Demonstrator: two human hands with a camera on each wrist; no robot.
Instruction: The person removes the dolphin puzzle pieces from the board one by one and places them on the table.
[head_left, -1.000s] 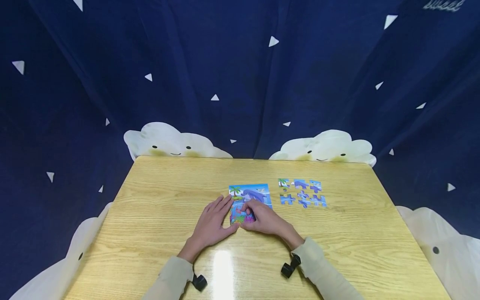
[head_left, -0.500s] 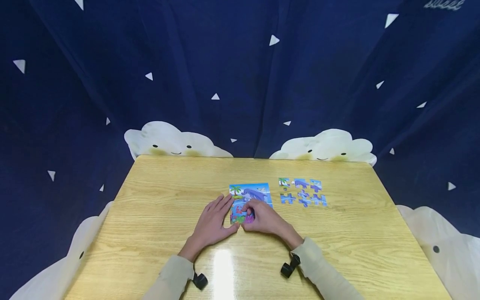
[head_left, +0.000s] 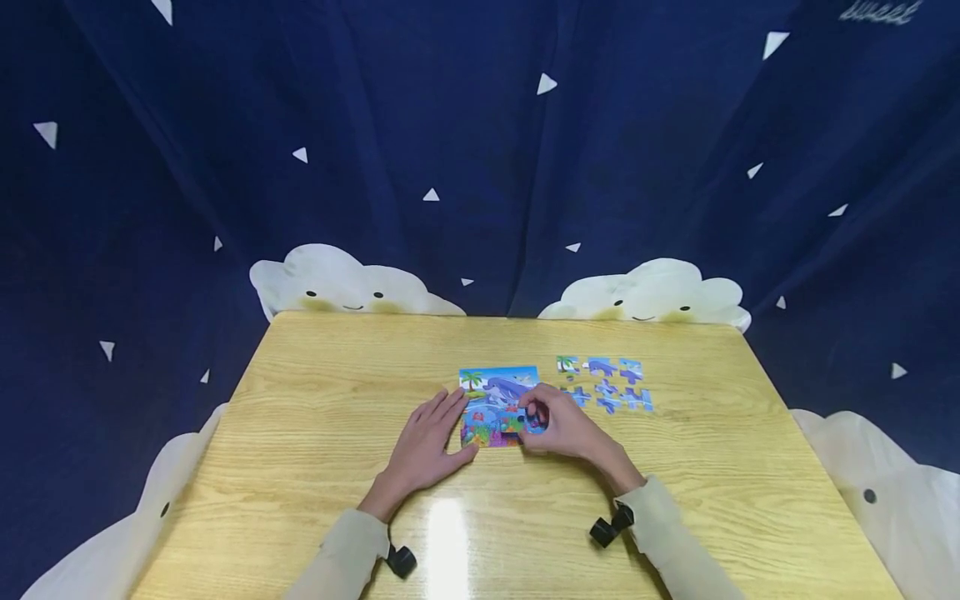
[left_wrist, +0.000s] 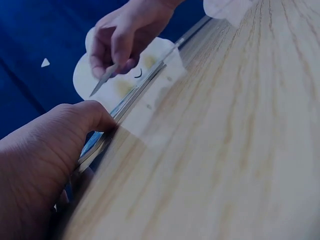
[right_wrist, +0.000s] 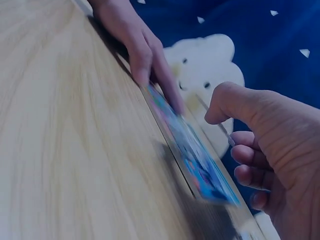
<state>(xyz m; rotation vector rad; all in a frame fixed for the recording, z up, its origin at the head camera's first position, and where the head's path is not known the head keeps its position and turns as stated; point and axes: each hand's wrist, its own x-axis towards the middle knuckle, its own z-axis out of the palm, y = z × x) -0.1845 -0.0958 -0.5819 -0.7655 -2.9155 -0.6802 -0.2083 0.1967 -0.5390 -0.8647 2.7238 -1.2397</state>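
Observation:
A dolphin picture puzzle [head_left: 498, 373] lies flat on the wooden table. My left hand [head_left: 425, 446] rests along its left side, fingers straight, with the thumb at the near edge. Over the puzzle's near right corner, my right hand [head_left: 572, 428] pinches a thin puzzle piece [left_wrist: 103, 81] between thumb and fingers. That piece is tilted and raised above the puzzle in both wrist views. In the head view it overlaps the lower right of the picture, with a dark shadow just below it. The right fingers hide the puzzle's right edge.
Several loose puzzle pieces lie in two rows right of the puzzle, among them a palm tree piece [head_left: 567, 364] and a dolphin piece [head_left: 602, 367]. My right hand partly covers the nearest one. A dark blue curtain [head_left: 480, 167] with white clouds hangs behind the table [head_left: 337, 358].
My right hand has moved right from the puzzle's lower middle to its right corner and lifted, with a piece now visible in its pinch. My left hand has stayed in place.

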